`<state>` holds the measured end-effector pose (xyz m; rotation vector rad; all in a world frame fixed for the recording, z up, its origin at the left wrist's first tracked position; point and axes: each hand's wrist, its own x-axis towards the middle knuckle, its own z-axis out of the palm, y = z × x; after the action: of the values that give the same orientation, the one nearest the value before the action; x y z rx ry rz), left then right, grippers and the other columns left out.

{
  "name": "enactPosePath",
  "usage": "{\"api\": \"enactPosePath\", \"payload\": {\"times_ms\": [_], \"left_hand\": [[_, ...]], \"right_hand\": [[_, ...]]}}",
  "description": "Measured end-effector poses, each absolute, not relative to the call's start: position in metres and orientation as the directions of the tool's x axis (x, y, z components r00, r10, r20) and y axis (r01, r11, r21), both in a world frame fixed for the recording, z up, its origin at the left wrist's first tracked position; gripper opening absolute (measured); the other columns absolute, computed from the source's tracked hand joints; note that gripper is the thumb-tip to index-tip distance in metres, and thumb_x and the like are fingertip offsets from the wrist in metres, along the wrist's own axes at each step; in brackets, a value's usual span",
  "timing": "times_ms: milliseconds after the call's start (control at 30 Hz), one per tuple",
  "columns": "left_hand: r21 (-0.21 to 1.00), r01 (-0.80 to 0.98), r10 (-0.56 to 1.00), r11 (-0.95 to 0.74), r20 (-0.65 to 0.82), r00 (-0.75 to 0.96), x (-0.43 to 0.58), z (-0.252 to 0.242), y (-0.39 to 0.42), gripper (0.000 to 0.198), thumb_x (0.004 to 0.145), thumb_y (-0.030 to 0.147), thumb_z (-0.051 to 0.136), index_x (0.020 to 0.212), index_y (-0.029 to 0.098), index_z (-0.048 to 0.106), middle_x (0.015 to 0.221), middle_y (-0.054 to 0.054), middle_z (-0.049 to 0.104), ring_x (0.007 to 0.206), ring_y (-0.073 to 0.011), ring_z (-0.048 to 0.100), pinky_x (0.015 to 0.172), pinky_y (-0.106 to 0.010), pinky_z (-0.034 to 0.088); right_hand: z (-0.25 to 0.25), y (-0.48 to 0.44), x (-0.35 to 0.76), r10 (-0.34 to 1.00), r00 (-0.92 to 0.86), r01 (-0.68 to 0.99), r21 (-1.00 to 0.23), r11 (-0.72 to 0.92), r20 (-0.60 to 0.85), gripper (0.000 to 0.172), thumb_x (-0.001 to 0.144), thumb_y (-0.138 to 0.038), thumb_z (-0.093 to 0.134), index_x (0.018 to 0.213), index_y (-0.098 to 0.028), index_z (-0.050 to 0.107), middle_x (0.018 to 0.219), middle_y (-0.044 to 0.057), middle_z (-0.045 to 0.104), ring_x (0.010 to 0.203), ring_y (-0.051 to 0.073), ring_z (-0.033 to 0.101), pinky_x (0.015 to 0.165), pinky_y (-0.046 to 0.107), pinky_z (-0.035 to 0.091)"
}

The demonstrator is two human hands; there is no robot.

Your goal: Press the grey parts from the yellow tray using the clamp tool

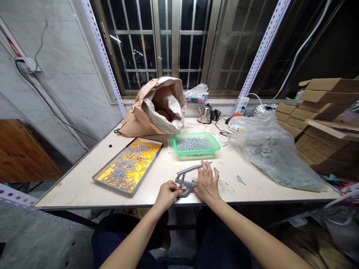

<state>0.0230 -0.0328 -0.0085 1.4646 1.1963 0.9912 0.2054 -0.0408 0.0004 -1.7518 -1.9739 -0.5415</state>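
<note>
A grey spring-loaded hand tool (187, 181) with two long handles lies near the front edge of the table. Its coil spring shows between the handles, which stand apart. My right hand (206, 183) is on the handle side, its fingers over the upper handle and its thumb by the lower one. At the tool's left end, my left hand (168, 193) is closed in a pinch beside a small red part (181, 186). What sits between those fingertips is too small to make out. Behind the tool is a green basket (196, 152) full of small silvery metal pieces.
A shallow tray (129, 193) with yellow lining holds many metal pieces at left. A large open paper sack (134, 119) lies behind it. At right are a clear plastic bag (269, 149) and stacked cardboard boxes (322, 145). A metal kettle (205, 114) stands by the window.
</note>
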Motion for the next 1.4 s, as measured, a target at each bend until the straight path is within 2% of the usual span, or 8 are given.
{"api": "enactPosePath", "payload": {"times_ms": [133,200,300,400,633,933,1167,1400], "left_hand": [[0.980,0.190,0.984,-0.051,0.017,0.178,0.023,-0.007,-0.033,0.013,0.057,0.024,0.070,0.048,0.017,0.065,0.060,-0.001,0.056,0.063,-0.0148,0.054,0.065,-0.027,0.040],[0.976,0.212,0.985,-0.056,0.019,0.170,0.021,-0.005,-0.034,0.017,0.058,0.028,0.071,0.049,0.016,0.064,0.060,-0.002,0.056,0.062,-0.0146,0.053,0.064,-0.027,0.040],[0.986,0.164,0.994,-0.011,-0.007,0.105,0.018,0.000,-0.035,0.029,0.062,0.041,0.070,0.071,0.013,0.069,0.068,-0.004,0.061,0.062,-0.0144,0.053,0.060,-0.026,0.040],[0.997,0.067,0.999,0.024,-0.022,-0.032,0.016,0.003,-0.036,0.047,0.067,0.052,0.063,0.091,0.012,0.067,0.075,-0.006,0.064,0.061,-0.0139,0.053,0.056,-0.024,0.040],[1.000,0.000,0.994,-0.003,0.003,-0.105,0.016,-0.005,-0.033,0.051,0.073,0.061,0.055,0.081,0.013,0.065,0.063,-0.001,0.058,0.049,-0.0093,0.046,0.048,-0.022,0.037],[0.987,0.137,0.997,0.083,-0.083,-0.003,0.020,-0.001,-0.030,0.039,0.066,0.050,0.063,0.073,0.012,0.069,0.060,-0.003,0.062,0.055,-0.0150,0.055,0.052,-0.025,0.041],[0.948,0.314,0.997,0.055,-0.068,0.031,0.030,0.006,-0.028,0.014,0.057,0.029,0.068,0.054,0.015,0.066,0.054,-0.004,0.064,0.055,-0.0165,0.057,0.055,-0.025,0.040],[0.988,0.048,0.974,0.145,-0.134,-0.183,0.035,0.006,-0.015,0.018,0.060,0.030,0.065,0.056,0.013,0.064,0.051,-0.002,0.060,0.046,-0.0118,0.050,0.048,-0.023,0.037]], "right_hand": [[0.000,-0.039,0.207,0.794,-0.117,0.990,0.006,0.142,0.596,0.037,0.077,-0.028,0.054,0.110,-0.011,0.055,0.134,0.020,0.047,0.127,0.033,0.033,0.106,0.054,0.012],[0.001,-0.037,0.210,0.803,-0.153,0.983,0.007,0.183,0.577,0.028,0.081,-0.028,0.051,0.103,-0.013,0.058,0.121,0.018,0.056,0.114,0.030,0.044,0.102,0.050,0.022],[0.006,-0.032,0.218,0.869,-0.206,0.975,0.016,0.223,0.450,0.030,0.084,-0.033,0.050,0.105,-0.012,0.057,0.098,0.014,0.062,0.091,0.026,0.053,0.083,0.038,0.038],[0.012,-0.022,0.225,0.924,-0.240,0.971,0.052,0.235,0.298,0.030,0.082,-0.036,0.055,0.101,-0.012,0.059,0.089,0.013,0.063,0.085,0.025,0.055,0.071,0.032,0.039],[0.009,0.002,0.224,0.935,-0.293,0.956,0.060,0.287,0.200,0.025,0.083,-0.042,0.056,0.083,-0.017,0.061,0.073,0.007,0.066,0.066,0.019,0.059,0.059,0.026,0.035],[0.017,-0.003,0.219,0.893,-0.257,0.961,0.003,0.275,0.370,0.034,0.079,-0.046,0.056,0.091,-0.015,0.061,0.099,0.013,0.061,0.095,0.025,0.051,0.083,0.035,0.037],[0.003,-0.017,0.222,0.796,-0.206,0.945,-0.095,0.312,0.569,0.051,0.075,-0.040,0.058,0.118,-0.012,0.054,0.135,0.017,0.043,0.130,0.030,0.030,0.110,0.051,0.016],[-0.001,-0.017,0.218,0.828,-0.135,0.942,-0.187,0.277,0.545,0.062,0.068,-0.038,0.060,0.121,-0.006,0.051,0.130,0.020,0.043,0.128,0.032,0.030,0.111,0.052,0.017]]}}
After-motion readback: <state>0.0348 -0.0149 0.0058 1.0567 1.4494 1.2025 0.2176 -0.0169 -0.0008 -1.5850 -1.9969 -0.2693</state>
